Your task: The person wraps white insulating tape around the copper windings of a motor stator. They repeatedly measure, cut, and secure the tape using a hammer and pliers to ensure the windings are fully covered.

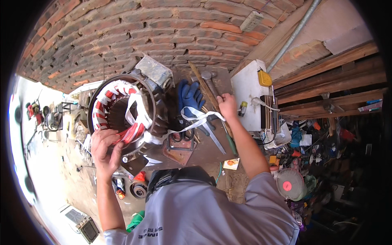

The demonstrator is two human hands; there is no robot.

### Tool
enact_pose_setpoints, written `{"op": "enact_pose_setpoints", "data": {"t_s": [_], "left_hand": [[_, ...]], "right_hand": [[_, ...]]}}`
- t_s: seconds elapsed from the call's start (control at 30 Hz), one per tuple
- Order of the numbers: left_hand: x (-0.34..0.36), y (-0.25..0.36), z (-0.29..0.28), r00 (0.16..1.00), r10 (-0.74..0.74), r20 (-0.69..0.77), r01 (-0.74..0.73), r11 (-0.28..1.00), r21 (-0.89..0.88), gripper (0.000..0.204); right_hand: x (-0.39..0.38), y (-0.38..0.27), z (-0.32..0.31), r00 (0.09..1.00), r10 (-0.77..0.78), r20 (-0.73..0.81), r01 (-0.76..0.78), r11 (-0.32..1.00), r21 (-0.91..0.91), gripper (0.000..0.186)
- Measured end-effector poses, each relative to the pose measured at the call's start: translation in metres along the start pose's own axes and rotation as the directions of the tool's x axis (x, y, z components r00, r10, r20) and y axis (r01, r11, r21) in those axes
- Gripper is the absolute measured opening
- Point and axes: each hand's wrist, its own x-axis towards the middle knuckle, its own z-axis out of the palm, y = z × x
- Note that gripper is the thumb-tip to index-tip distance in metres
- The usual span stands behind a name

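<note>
A motor stator (153,102) with a round, finned metal housing lies on the workbench, its open end up. Its ring of windings (99,115) is wrapped in white tape, with red showing between the turns. My left hand (107,149) is closed at the near-left rim, fingers and thumb on the red wire bundle (134,133). A long white cloth tape (200,116) loops out of the stator and trails right across the bench. Over a wooden stick (205,87), my right hand (227,105) has its fingers curled in; what they hold, if anything, is hidden.
Blue gloves (189,96), a hammer (210,81), black-handled scissors (181,134), a hacksaw blade (216,140) and a green-handled screwdriver (231,143) lie on the bench. A yellow tape measure (264,78) rests on a white box (249,94) to the right. Behind stands a brick wall (171,32).
</note>
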Motion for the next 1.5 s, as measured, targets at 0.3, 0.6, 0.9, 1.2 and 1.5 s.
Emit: {"op": "enact_pose_setpoints", "data": {"t_s": [0.3, 0.6, 0.9, 1.2, 1.5], "left_hand": [[0.014, 0.143, 0.134, 0.927, 0.013, 0.374, 0.119, 0.937, -0.328, 0.055], [0.016, 0.102, 0.342, 0.772, -0.348, 0.533, 0.447, 0.892, -0.065, 0.07], [-0.035, 0.074, 0.322, 0.863, -0.454, 0.223, 0.495, 0.672, -0.551, 0.051], [-0.042, 0.062, 0.309, 0.763, -0.594, 0.255, 0.617, 0.552, -0.56, 0.052], [-0.039, 0.085, 0.282, 0.759, -0.553, 0.343, 0.608, 0.791, -0.07, 0.075]], "right_hand": [[-0.051, -0.013, 0.005, 0.926, -0.255, -0.277, 0.303, 0.942, 0.145, 0.009], [-0.069, -0.009, -0.008, 0.928, -0.315, -0.199, 0.363, 0.882, 0.301, 0.024], [-0.082, 0.029, -0.016, 0.978, 0.038, -0.203, 0.032, 0.944, 0.327, 0.023], [-0.068, 0.009, -0.024, 0.994, -0.099, -0.052, 0.095, 0.993, -0.065, 0.044], [-0.034, -0.041, -0.003, 0.958, -0.279, 0.071, 0.286, 0.904, -0.317, 0.032]]}}
